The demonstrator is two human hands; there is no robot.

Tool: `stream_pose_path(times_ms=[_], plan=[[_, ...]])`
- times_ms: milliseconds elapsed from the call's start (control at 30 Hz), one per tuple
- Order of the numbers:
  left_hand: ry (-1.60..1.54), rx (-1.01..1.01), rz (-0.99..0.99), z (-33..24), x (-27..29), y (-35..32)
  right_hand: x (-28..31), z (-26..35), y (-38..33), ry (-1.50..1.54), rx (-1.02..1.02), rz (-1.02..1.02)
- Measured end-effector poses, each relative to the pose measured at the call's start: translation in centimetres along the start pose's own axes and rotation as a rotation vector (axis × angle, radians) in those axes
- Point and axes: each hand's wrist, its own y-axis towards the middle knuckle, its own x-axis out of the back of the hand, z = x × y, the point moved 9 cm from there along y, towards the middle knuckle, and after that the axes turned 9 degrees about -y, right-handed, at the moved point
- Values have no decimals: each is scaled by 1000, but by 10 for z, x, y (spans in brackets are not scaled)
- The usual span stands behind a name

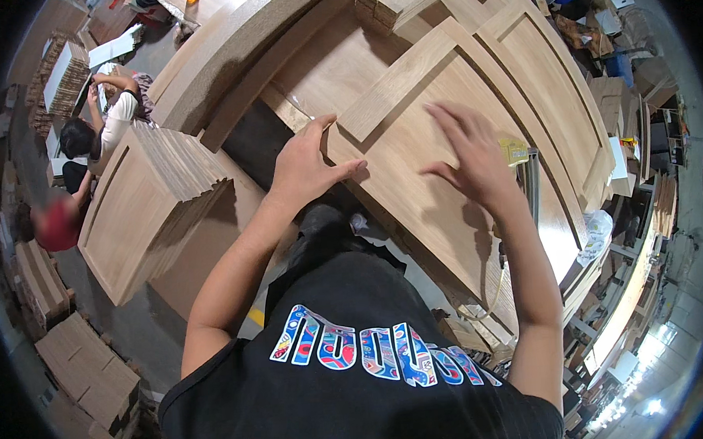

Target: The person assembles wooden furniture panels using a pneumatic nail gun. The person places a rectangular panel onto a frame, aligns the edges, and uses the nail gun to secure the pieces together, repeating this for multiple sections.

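A large pale wooden panel [412, 161] with raised frame strips lies in front of me on the workbench. My left hand [307, 164] rests on the panel's near left edge, thumb and fingers spread, gripping nothing. My right hand [469, 151] hovers just over the panel's middle, fingers apart and blurred, holding nothing. A loose wooden strip [408, 77] runs diagonally across the panel between the two hands. A small yellow object [513, 150] lies just right of my right hand.
A stack of similar wooden panels [156, 202] stands to my left. More framed panels [555, 89] lie to the right. Two people [96, 133] work at the far left among piles of wood pieces [62, 76]. Cardboard boxes [85, 368] sit on the floor at lower left.
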Motion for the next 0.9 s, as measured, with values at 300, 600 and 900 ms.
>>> stream_pose_path(times_ms=[300, 600, 900], plan=[[-249, -24, -287, -5, -12, -3, -59, 44, 136, 43, 697, 218], [-222, -181, -429, 2, -14, -14, -83, 38, 130, -32, 881, 58], [-189, -217, -450, 0, -16, -9, -73, 45, 141, 50, 915, 19]])
